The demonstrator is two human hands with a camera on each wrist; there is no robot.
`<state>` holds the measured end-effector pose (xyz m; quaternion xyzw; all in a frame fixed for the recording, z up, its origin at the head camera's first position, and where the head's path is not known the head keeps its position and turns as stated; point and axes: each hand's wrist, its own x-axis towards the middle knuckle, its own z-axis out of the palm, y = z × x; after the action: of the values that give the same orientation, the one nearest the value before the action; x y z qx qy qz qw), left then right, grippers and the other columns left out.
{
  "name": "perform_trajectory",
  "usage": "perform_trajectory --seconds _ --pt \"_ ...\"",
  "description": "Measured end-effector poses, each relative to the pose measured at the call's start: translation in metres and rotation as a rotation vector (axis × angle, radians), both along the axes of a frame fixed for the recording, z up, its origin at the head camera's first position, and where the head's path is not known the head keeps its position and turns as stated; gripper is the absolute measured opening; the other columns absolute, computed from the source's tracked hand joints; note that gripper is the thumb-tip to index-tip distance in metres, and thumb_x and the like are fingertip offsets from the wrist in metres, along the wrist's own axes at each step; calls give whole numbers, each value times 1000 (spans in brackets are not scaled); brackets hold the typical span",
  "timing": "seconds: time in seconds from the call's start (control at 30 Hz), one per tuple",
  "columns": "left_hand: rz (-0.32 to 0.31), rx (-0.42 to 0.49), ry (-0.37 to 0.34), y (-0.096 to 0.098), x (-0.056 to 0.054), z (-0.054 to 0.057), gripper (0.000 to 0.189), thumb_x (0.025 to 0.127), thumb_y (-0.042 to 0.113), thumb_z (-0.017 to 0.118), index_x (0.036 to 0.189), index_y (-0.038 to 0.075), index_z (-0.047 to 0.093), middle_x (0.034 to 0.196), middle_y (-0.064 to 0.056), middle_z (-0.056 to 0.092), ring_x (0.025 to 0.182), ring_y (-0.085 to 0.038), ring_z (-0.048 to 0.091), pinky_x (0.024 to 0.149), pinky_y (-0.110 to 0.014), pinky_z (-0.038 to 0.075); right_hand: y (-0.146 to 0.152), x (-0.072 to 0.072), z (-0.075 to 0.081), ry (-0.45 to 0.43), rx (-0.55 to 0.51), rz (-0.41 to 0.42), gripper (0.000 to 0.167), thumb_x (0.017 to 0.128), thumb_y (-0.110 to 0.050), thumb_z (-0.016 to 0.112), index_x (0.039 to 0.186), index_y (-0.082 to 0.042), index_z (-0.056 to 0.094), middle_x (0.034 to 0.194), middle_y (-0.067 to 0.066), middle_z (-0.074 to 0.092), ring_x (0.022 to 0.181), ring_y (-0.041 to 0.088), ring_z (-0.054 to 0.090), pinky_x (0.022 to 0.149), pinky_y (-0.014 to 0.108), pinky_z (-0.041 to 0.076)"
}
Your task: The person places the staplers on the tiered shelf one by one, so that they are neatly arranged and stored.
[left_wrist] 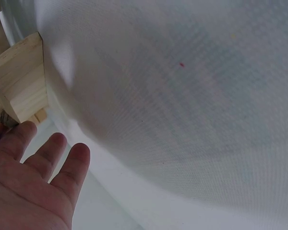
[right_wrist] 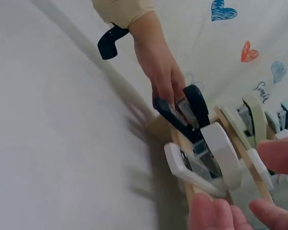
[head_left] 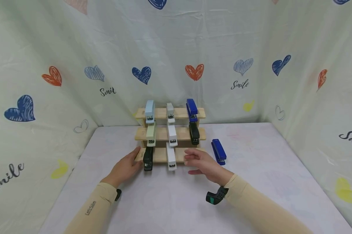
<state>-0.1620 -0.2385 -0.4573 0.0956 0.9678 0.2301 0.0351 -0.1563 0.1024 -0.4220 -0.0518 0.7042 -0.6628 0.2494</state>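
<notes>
A three-tier wooden rack carries staplers in rows. On its lowest tier stand a black stapler and a white stapler. My left hand touches the left end of this tier, beside the black stapler; in the left wrist view its visible fingers are fairly straight near the wood. At the tier's right part, my right hand hovers with thumb and fingers apart, holding nothing. A blue stapler lies on the table behind it, right of the rack.
Light blue, grey and dark blue staplers top the rack. The middle tier has a pale green stapler, a white one and a black one. A heart-patterned curtain rises behind the white-covered table.
</notes>
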Motion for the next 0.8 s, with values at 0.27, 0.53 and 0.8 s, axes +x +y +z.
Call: perform_trajectory --seconds 0.27,0.53,0.8 --pt "-5 11 -3 -1 0 1 67 101 27 52 156 -1 25 154 -25 34 138 -44 37 109 -56 34 64 3 11 69 104 68 61 96 -16 68 149 -1 42 144 23 48 127 40 52 88 47 56" --pt "-5 9 1 0 1 1 67 101 27 53 156 -1 25 154 -26 35 138 -45 37 110 -57 34 128 -15 14 123 221 -118 60 101 -17 61 152 0 35 148 26 42 131 41 47 95 46 52" --pt "-7 3 -4 0 0 -1 68 102 30 53 157 0 25 154 -26 35 138 -44 37 110 -56 34 155 -27 -3 33 256 -227 65 102 -19 59 155 0 27 152 28 35 136 42 41 99 46 49"
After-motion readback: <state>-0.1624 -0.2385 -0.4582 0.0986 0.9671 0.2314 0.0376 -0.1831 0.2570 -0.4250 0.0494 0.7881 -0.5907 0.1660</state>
